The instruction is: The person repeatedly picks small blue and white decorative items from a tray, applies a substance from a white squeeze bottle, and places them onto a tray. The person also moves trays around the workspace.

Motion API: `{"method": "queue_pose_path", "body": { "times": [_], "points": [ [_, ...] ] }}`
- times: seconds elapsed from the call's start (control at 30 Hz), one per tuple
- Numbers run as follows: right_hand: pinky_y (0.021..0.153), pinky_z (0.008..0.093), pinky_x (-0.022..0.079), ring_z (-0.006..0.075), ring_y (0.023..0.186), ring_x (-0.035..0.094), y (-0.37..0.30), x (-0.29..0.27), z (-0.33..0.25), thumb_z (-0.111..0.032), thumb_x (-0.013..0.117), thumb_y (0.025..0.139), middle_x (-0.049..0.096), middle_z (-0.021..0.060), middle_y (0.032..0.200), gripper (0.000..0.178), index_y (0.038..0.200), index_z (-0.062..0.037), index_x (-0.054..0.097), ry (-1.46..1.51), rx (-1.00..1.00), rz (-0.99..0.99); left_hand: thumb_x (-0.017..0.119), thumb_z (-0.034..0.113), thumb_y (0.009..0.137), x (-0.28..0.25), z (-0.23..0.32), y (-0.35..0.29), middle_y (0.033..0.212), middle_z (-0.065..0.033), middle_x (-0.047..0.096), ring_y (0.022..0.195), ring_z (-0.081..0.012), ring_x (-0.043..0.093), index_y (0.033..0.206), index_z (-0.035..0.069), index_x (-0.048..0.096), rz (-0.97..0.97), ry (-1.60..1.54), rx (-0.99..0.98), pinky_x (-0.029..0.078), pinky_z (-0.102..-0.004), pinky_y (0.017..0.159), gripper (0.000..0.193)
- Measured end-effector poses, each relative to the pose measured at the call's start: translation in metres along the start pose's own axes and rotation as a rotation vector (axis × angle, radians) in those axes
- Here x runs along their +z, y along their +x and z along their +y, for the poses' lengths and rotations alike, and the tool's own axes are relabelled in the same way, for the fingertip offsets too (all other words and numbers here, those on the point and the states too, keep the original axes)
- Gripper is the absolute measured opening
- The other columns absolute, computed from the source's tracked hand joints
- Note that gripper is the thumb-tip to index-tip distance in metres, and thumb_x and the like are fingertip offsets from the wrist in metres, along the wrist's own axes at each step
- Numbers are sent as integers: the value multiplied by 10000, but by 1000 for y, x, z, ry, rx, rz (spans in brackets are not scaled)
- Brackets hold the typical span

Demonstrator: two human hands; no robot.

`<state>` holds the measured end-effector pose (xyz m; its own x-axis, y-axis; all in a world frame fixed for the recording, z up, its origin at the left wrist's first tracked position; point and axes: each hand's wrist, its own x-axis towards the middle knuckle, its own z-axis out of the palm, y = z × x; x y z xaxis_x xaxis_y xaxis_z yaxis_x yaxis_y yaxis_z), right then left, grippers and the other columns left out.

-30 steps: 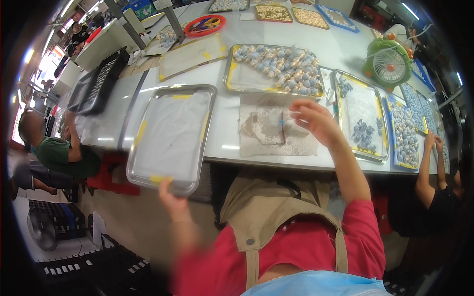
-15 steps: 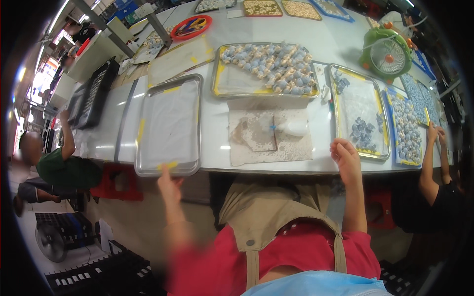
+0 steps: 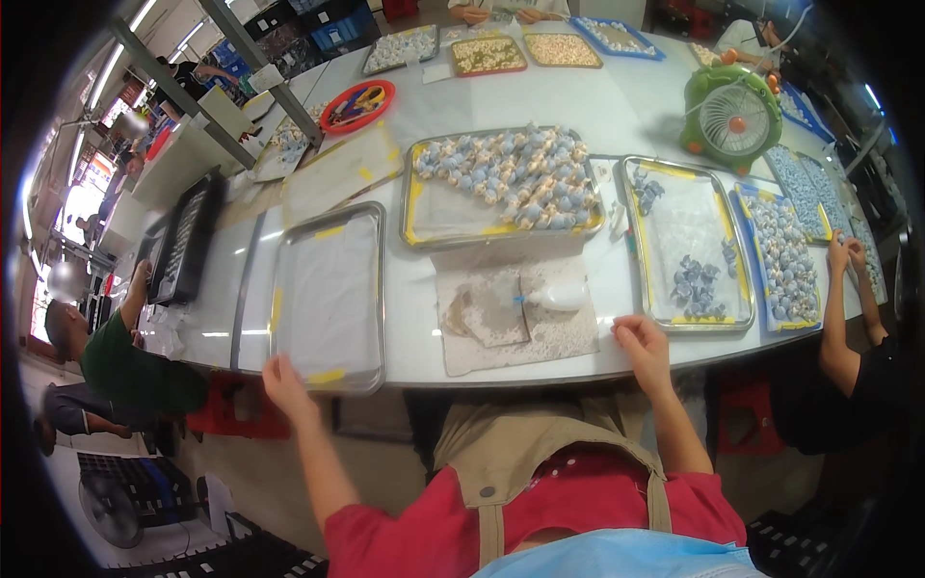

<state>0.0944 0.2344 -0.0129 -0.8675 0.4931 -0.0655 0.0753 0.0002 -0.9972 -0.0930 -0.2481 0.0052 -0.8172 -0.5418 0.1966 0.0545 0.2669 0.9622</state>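
A metal tray point(image 3: 332, 289) lined with white sheet and yellow tape lies at the left, its front end over the table edge. At its near left corner is my left hand point(image 3: 288, 390), fingers together against the rim. My right hand point(image 3: 644, 353) hovers by the table's front edge, thumb and fingers pinched; whatever they hold, if anything, is too small to make out. Between the hands, a white squeeze bottle point(image 3: 561, 296) lies on a stained cardboard sheet point(image 3: 568, 352). Right of it, another tray point(image 3: 686, 241) carries small grey-blue pieces point(image 3: 700, 286).
Behind the cardboard, a larger tray point(image 3: 453, 220) bears many blue-and-cream figures point(image 3: 520, 173). A green fan point(image 3: 734, 118) and a blue tray point(image 3: 785, 260) of figures stand right. A red basket point(image 3: 357, 106) sits far left. Co-workers sit at both sides.
My left hand has shifted from the middle of the tray's front edge to its near left corner. The right hand has moved slightly left and nearer, still pinched. The whole view has tilted.
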Motion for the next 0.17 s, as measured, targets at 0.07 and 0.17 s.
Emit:
{"method": "queue_pose_path", "body": {
  "times": [0.07,0.17],
  "points": [
    [706,189,423,69,773,545,0,0,1,-58,556,852,613,28,840,136,960,20,583,-2,-10,17,553,128,865,22,-6,52,720,24,479,579,-39,411,909,25,545,-107,-67,23,332,-181,478,112],
    [706,195,425,74,764,542,-1,-3,1,-54,552,852,611,36,836,128,950,23,580,-55,5,57,571,122,835,91,-22,142,881,-89,599,794,-176,570,1009,-21,571,-122,355,437,458,-285,713,226]
  ]
}}
